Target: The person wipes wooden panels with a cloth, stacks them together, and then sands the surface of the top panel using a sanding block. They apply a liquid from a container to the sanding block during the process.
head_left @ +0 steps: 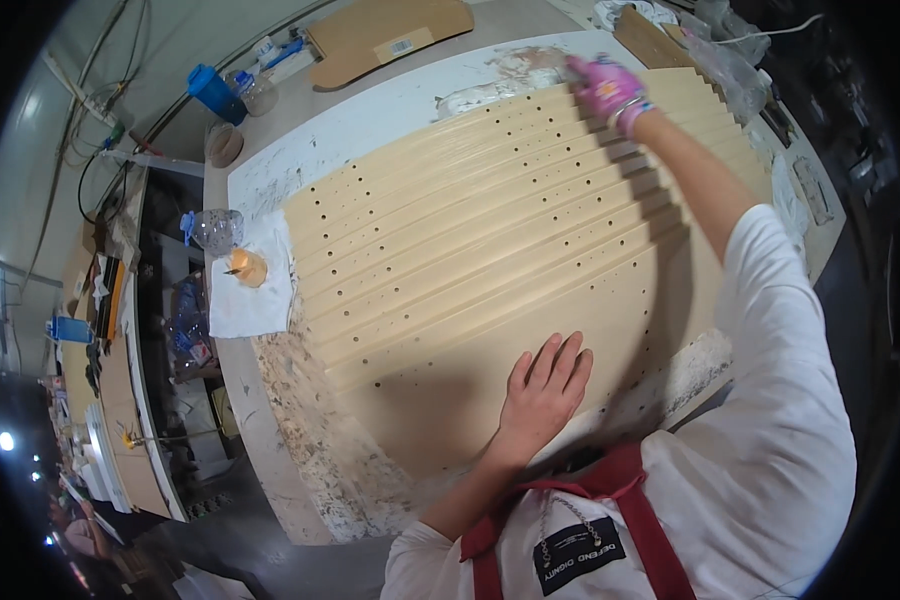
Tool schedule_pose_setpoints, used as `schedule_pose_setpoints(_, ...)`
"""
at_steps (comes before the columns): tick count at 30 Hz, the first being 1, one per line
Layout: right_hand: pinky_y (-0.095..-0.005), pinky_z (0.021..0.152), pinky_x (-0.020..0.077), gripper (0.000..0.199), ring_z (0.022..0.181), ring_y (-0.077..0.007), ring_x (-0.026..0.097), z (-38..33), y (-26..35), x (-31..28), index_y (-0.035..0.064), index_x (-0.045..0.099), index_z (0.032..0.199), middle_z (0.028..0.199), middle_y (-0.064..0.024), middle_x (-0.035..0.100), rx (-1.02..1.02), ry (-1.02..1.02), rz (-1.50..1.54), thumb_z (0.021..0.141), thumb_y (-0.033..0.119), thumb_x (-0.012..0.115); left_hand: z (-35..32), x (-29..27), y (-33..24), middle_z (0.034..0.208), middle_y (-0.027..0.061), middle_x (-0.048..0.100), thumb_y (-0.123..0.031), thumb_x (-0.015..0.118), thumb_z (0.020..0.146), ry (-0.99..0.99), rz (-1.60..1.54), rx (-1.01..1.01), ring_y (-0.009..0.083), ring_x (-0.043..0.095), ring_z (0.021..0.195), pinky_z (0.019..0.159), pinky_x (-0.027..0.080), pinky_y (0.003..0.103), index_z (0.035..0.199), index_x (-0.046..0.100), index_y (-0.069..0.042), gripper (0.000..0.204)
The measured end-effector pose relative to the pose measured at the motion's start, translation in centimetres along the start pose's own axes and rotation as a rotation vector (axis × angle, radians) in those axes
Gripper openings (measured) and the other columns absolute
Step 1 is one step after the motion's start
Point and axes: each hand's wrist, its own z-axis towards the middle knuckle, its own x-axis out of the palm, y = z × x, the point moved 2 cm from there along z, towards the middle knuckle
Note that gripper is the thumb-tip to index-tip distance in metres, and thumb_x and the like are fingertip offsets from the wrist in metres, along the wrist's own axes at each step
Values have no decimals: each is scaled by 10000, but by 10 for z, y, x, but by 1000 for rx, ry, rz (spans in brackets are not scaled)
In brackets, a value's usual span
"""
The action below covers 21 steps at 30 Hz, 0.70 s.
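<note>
Several cream-coloured boards with drilled holes [470, 225] lie overlapped in steps across the table, their long edges running side to side. My left hand [545, 395] is bare and rests flat on the nearest board, fingers stretched and slightly apart. My right hand [610, 92], in a pink patterned glove, reaches across to the far edge of the farthest board. Its fingers are curled; whatever they hold, if anything, is hidden. Just left of the glove, a whitish and brown smear [515, 82] marks the white sheet under the boards.
Left of the boards, an orange container [248, 268] stands on a white cloth [255, 308], beside a clear plastic bottle [215, 230]. A blue cup [216, 93] and flat cardboard [395, 38] sit at the far side. Plastic bags [735, 80] lie at far right.
</note>
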Motion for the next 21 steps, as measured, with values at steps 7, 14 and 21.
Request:
schedule_pose_setpoints(7,-354,738,526,323,843,-203,666,-36,208,-3,84,615,1151,893,-107,683,-594,-20,759,962,323,508,0,-1,4,1323,-8,539,-273,592,827,46,43,-2,189,448,1259,1083,228,425,1089,633,-232,268)
schedule_pose_setpoints(14,-398,668,520,337,794,-277,628,-65,288,-6,159,574,1190,798,-110,590,-857,14,320,858,217,581,-3,-5,4,1354,-4,516,-242,532,853,49,18,-25,188,432,1281,1091,222,414,1113,601,-223,269)
schedule_pose_setpoints(21,-285,486,476,277,553,-137,597,-14,363,28,70,571,922,683,-49,631,-636,198,756,917,347,576,-4,2,1,1388,44,473,-228,497,833,60,-33,-4,211,407,1317,1063,298,404,1199,578,-149,383)
